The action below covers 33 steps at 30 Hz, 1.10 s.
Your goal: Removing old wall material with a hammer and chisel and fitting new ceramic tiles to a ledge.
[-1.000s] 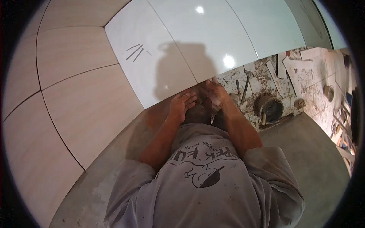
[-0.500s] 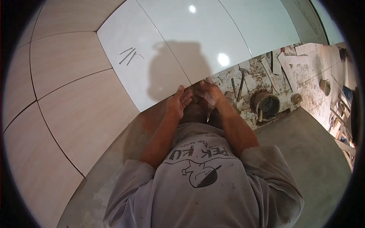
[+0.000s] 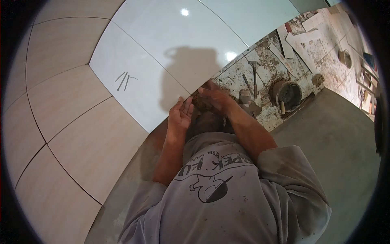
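Beige wall tiles (image 3: pixel 95 134) are seen left of a glossy white-tiled counter (image 3: pixel 138 61), whose near edge is apparently being steadied now: left hand (image 3: pixel 180 118) loosely spread, right hand (image 3: pixel 218 99) hold unclear; even pressure is called for.

Indoor building site, apparently a room mid-tiling: bare cement surface (image 3: pixel 337 138), grimy debris-spattered floor (image 3: pixel 264 118), hammer (image 3: pixel 255 81), dirty bucket (image 3: pixel 278 90), scattered pale offcuts (image 3: pixel 301 53), beige tiles (image 3: pixel 87 134), glossy white tiles (image 3: pixel 142 83).
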Tool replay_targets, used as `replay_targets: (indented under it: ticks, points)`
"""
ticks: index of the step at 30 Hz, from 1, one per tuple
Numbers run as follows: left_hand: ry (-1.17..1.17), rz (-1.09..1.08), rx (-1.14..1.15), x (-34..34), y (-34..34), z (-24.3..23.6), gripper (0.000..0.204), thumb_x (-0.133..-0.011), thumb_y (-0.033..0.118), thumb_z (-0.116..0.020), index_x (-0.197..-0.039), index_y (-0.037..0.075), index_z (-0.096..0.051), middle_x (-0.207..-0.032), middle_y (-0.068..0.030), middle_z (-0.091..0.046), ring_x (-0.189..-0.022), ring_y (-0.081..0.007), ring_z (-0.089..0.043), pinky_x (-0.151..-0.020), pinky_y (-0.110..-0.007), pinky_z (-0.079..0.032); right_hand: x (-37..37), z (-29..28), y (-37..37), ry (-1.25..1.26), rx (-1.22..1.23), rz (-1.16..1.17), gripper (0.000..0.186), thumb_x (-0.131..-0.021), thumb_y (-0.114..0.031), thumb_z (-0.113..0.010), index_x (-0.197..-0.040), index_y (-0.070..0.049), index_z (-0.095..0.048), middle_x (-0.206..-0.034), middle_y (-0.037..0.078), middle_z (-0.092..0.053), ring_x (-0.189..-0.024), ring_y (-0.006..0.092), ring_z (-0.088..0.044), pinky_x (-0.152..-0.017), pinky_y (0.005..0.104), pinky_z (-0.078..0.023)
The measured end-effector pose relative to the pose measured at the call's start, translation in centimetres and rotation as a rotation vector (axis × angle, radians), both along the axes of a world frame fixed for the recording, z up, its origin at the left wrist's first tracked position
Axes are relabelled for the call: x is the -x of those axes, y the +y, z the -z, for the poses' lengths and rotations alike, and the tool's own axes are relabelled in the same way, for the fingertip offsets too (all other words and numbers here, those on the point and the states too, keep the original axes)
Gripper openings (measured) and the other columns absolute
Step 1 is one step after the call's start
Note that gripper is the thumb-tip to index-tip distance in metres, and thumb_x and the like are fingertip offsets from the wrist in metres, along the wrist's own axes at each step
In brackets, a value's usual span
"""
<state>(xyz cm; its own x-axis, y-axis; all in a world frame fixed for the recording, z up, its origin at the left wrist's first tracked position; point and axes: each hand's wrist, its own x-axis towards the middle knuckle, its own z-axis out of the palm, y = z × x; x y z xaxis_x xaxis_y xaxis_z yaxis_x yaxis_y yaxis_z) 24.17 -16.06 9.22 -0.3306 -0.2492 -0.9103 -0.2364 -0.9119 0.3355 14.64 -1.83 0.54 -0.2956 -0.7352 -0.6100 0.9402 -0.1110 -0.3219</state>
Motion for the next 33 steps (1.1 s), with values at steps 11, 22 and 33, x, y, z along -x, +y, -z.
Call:
replay_targets:
  ticks: [11,22,33]
  points:
    - [0.044,0.163,0.192,-1.8,2.7,1.5,0.051,-0.087,0.031,-0.063,-0.125,0.002,-0.044,-0.119,-0.0129,-0.055,-0.108,-0.0238,-0.056,-0.086,-0.035,-0.047,-0.1,-1.3,-0.3,0.282,-0.204,0.005,0.101,-0.075,-0.028,-0.075,-0.144,0.002,-0.008,-0.140,0.017,-0.033,-0.127,0.0266,-0.036,-0.103,0.0338,-0.033]
    - [0.189,-0.210,0.477,-2.5,7.4,9.6,0.074,-0.089,0.045,-0.057,-0.140,0.004,-0.024,-0.142,-0.0154,-0.034,-0.129,-0.0302,-0.037,-0.101,-0.047,-0.034,-1.8,2.3,-0.8,0.444,-0.137,0.082,0.076,-0.075,-0.030,-0.076,-0.130,0.004,-0.036,-0.119,0.014,-0.050,-0.103,0.0221,-0.051,-0.087,0.0307,-0.044]
    - [0.533,-0.371,0.732,-1.8,6.4,15.3,0.062,-0.087,0.049,-0.057,-0.128,0.006,-0.041,-0.122,-0.0115,-0.048,-0.108,-0.0260,-0.051,-0.090,-0.038,-0.049,-1.0,3.2,-0.5,0.412,0.138,0.031,0.051,-0.080,-0.028,-0.073,-0.110,0.005,-0.047,-0.098,0.011,-0.055,-0.087,0.0171,-0.057,-0.072,0.0271,-0.049]
